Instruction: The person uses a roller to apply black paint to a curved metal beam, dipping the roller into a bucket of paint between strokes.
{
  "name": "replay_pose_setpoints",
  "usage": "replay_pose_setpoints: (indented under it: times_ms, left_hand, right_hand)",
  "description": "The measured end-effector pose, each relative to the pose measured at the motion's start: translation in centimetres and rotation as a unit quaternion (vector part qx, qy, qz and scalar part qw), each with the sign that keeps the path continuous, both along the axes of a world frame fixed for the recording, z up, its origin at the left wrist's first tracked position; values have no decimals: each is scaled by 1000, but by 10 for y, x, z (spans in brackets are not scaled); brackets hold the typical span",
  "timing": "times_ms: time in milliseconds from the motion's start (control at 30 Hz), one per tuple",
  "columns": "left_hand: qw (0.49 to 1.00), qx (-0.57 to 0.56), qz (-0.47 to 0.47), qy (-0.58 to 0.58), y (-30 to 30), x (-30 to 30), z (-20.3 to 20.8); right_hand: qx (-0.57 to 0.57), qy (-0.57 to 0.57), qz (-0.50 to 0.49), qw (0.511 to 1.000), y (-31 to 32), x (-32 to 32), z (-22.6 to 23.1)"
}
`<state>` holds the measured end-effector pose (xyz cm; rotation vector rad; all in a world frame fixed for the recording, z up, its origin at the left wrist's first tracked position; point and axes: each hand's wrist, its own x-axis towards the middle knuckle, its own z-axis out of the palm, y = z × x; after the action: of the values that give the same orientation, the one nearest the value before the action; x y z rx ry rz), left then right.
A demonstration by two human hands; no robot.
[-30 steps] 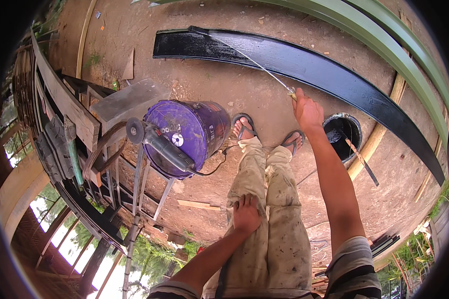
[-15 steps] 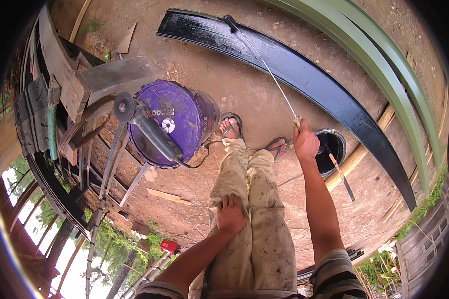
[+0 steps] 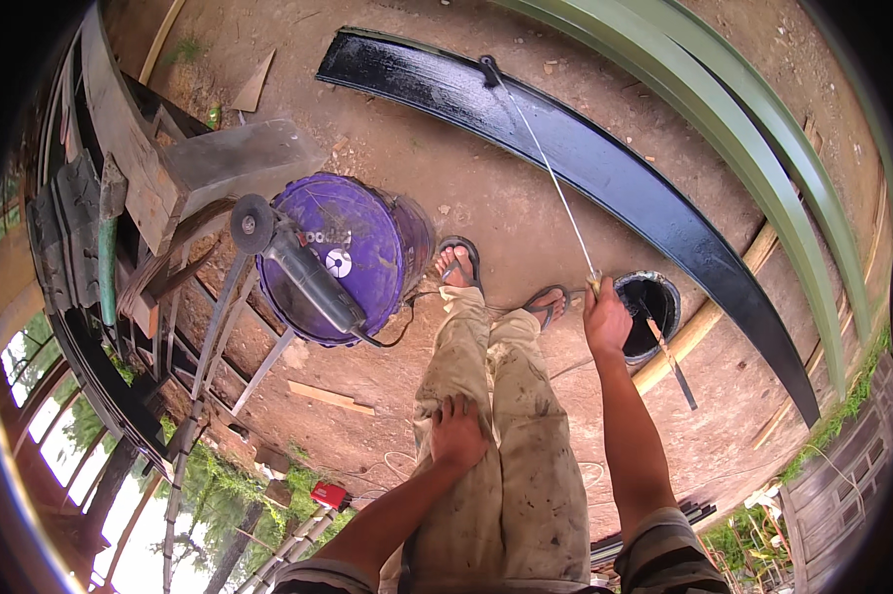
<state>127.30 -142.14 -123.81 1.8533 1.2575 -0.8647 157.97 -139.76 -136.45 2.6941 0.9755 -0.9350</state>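
My right hand point(image 3: 607, 319) is closed round the handle end of a paint roller point(image 3: 544, 158) with a long thin metal rod. Its small black roller head point(image 3: 490, 70) rests on a long, curved, channel-like panel point(image 3: 575, 148) coated in glossy black, lying on the ground. Just right of that hand stands a black bucket point(image 3: 672, 297) of dark paint, a paint-smeared stick point(image 3: 672, 364) leaning out of it. My left hand point(image 3: 458, 434) lies on my trouser leg near the knee, fingers spread and holding nothing.
A purple-lidded drum point(image 3: 367, 228) stands to the left with an angle grinder point(image 3: 313, 277) on top. Beyond the black panel lie green curved panels point(image 3: 744, 148). A wooden pole point(image 3: 709, 322) runs under the panels. Stacked boards, metal strips and a green-handled hammer point(image 3: 108, 247) crowd the far left.
The roller head has moved a short way right along the black panel, my right hand still holding the handle. My left hand stays on my leg. The whole view has shifted slightly.
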Motion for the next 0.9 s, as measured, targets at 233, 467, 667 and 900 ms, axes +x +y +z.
replay_pose_setpoints:
  times_ms: [233,467,667,900]
  left_hand:
    - [1000,4,-15,-18,-4,-3,-9]
    - [999,-44,-3,-4,14,-7,-7]
    - [999,-37,-1,-14,17,-13,-8]
    - [998,-58,15,-27,32,-14,-8]
  right_hand:
    - [115,57,40,991,176,-26,-29]
    - [14,-7,25,1000,48,0,-24]
    - [16,-13,32,999,50,-19,-24]
    - [109,39,66,991,230,-53,-49]
